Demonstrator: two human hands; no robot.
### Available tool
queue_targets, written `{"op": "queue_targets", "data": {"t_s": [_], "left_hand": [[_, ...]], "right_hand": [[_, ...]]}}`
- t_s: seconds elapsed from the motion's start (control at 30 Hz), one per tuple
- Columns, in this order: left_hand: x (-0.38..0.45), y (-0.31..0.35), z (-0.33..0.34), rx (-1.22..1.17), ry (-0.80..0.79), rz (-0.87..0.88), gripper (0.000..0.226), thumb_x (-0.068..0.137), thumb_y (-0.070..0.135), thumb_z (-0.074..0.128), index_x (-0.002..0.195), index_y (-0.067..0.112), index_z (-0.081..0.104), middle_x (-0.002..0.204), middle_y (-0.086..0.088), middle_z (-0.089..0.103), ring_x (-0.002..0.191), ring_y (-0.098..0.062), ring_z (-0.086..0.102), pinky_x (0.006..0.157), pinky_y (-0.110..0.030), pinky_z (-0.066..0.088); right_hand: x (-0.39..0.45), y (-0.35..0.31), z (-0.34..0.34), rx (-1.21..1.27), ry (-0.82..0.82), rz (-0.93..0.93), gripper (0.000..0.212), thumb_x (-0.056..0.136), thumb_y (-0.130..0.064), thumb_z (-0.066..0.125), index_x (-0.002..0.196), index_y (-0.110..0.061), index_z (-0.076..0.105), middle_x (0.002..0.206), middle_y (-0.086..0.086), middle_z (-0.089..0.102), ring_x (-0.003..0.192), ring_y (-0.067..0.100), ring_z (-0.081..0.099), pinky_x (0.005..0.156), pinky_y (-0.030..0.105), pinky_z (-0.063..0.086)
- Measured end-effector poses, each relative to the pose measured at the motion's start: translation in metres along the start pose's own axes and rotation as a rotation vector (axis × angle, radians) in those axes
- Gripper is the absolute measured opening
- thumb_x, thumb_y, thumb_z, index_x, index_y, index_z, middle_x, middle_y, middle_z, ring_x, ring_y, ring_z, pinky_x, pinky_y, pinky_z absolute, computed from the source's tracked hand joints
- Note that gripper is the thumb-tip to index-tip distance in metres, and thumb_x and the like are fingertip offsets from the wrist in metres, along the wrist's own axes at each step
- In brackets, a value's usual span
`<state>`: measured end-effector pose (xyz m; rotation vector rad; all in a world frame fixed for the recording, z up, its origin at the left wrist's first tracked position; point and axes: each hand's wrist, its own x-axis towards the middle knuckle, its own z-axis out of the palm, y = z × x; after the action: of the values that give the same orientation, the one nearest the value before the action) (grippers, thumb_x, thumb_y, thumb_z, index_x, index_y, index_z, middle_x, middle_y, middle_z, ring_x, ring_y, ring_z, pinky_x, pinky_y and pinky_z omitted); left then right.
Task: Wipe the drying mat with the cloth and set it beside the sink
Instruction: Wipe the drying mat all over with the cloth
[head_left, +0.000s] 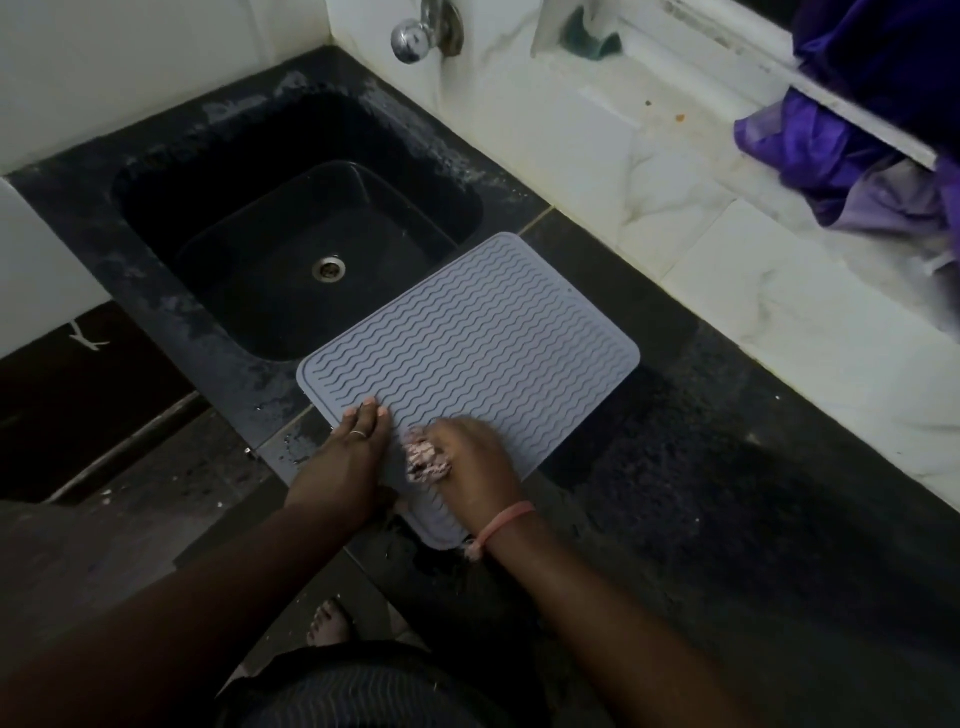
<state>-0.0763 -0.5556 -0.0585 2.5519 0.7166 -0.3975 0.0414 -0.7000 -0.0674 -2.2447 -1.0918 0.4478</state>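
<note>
A grey drying mat (478, 353) with wavy ridges lies flat on the dark counter, its far left corner hanging slightly over the rim of the black sink (291, 234). My left hand (348, 457) presses flat on the mat's near left edge, fingers straight. My right hand (478, 467) grips a small bunched pinkish cloth (427, 460) and holds it against the mat near its front corner. Part of the mat's near edge is hidden under both hands.
A chrome tap (415, 36) juts from the white wall behind the sink. The dark counter (727, 519) stretches to the right of the mat. Purple fabric (857, 130) hangs at the upper right over white marble tiles (649, 182). The counter's front edge runs below my arms.
</note>
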Motion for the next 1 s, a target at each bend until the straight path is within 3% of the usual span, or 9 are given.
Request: {"op": "queue_targets", "data": {"t_s": [0.13,0.37,0.5,0.7,0.77,0.87,1.0], "left_hand": [[0.002,0.0,0.002,-0.008,-0.028,-0.037,0.13,0.072,0.04,0.088,0.162,0.018,-0.003,0.169,-0.001,-0.013,0.156,-0.023,-0.008,0.126,-0.046,0.021],[0.004,0.0,0.003,0.007,-0.058,-0.052,0.132,0.071,0.044,0.088,0.162,0.017,-0.004,0.169,-0.002,-0.015,0.156,-0.024,-0.01,0.126,-0.047,0.019],[0.005,0.006,0.0,0.051,-0.071,-0.074,0.132,0.073,0.042,0.087,0.162,0.015,-0.006,0.169,-0.005,-0.015,0.157,-0.026,-0.009,0.125,-0.049,0.022],[0.001,0.015,-0.004,0.091,-0.051,-0.089,0.121,0.081,0.043,0.081,0.162,0.016,-0.004,0.17,-0.006,-0.009,0.157,-0.029,-0.005,0.126,-0.048,0.02],[0.004,0.019,-0.005,0.045,-0.041,-0.103,0.118,0.081,0.042,0.081,0.163,0.016,-0.001,0.17,-0.006,-0.008,0.157,-0.03,-0.006,0.125,-0.05,0.021],[0.012,0.029,-0.01,-0.038,-0.027,-0.079,0.11,0.083,0.038,0.081,0.163,0.021,0.007,0.171,-0.005,-0.003,0.157,-0.032,-0.004,0.126,-0.049,0.017],[0.022,0.038,-0.019,0.0,-0.069,-0.017,0.103,0.085,0.034,0.079,0.162,0.029,0.012,0.171,-0.005,-0.003,0.157,-0.032,-0.003,0.126,-0.049,0.016]], "right_hand": [[0.033,0.042,-0.031,-0.043,0.079,0.12,0.014,0.083,-0.007,0.069,0.09,-0.017,0.062,0.09,0.003,0.058,0.088,0.02,0.055,0.07,0.027,0.036],[0.087,0.102,-0.089,-0.28,0.211,0.222,0.021,0.082,-0.004,0.067,0.098,-0.016,0.062,0.096,0.01,0.062,0.09,0.031,0.06,0.078,0.041,0.053],[0.103,0.109,-0.118,-0.478,0.23,0.243,0.028,0.079,-0.009,0.069,0.106,-0.015,0.063,0.102,0.015,0.065,0.095,0.039,0.061,0.08,0.046,0.052],[0.066,0.087,-0.12,-0.451,0.511,0.223,0.028,0.078,-0.018,0.072,0.104,-0.024,0.062,0.115,0.007,0.055,0.105,0.032,0.051,0.089,0.044,0.043],[0.048,0.078,-0.1,-0.416,0.39,0.194,0.025,0.083,-0.024,0.071,0.105,-0.024,0.061,0.114,0.005,0.055,0.105,0.029,0.052,0.092,0.044,0.043],[0.016,0.061,-0.056,-0.376,0.127,0.118,0.038,0.082,-0.042,0.074,0.112,-0.025,0.058,0.116,0.0,0.056,0.11,0.025,0.054,0.096,0.046,0.045],[-0.007,0.042,-0.031,-0.315,0.136,0.152,0.062,0.073,-0.063,0.075,0.12,-0.026,0.058,0.133,0.001,0.05,0.129,0.026,0.044,0.109,0.054,0.038]]}}
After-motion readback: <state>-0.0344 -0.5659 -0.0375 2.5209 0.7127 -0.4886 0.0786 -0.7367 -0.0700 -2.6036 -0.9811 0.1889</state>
